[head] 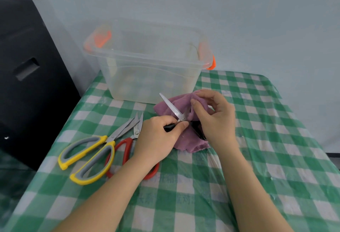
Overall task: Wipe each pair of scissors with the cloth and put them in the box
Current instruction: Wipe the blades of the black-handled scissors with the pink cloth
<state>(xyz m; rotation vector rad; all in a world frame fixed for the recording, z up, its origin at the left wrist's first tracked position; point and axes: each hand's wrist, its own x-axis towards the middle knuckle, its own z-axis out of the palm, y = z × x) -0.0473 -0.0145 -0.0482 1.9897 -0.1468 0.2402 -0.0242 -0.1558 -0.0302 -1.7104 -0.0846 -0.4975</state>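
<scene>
A: How far along is the job, reading from the left?

B: Early, by the look of it. Just left of the left hand (158,137) lie two pairs untouched on the green-and-white checked tablecloth (257,158): the large yellow-and-grey-handled steel scissors (88,158), and the red-handled steel scissors (127,150), whose loops run partly under the left wrist. Beyond both hands stands the clear plastic storage box with orange latches (147,62). No scissors can be made out through its cloudy walls, so probably none has gone in yet.

A: And the pair in hand?

B: The small black-handled scissors with a bright steel blade (172,107) sit between the two hands, the blade pointing up and away from the left hand, over the crumpled purple cloth (184,102). So wiping of the first pair seems under way; two wipes and three placements would remain.

A: The hands themselves?

B: The left hand's fingers curl round the black handle near the pivot. The right hand (215,114) has its thumb and fingers bent, pinching a fold of the cloth just beside the blade. The cloth spreads beneath both hands, near the box's front wall.
</scene>
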